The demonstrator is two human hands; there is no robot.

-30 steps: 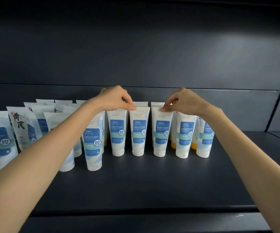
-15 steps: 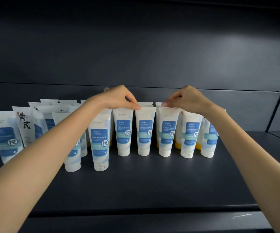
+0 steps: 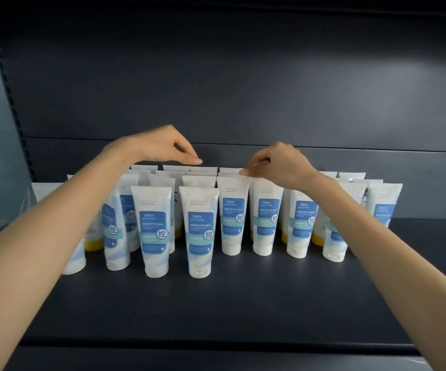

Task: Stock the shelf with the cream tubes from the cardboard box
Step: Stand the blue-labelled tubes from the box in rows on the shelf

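Since 0.5 s ago I lifted left hand (image 3: 160, 145) clear, fingers pinched narrow on nothing | right hand (image 3: 278, 164) fingertips (image 3: 244, 172) touch cream tube (image 3: 232, 215) crimp, grip unconfirmed | tubes on shelf (image 3: 216, 303) below fingers | light, soft; take by stiff crimp.

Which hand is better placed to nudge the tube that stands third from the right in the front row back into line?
The right hand, I'd say. Its fingertips sit pinched at the tube tops beside that tube, while the left hand hovers farther left, clear above the tubes.
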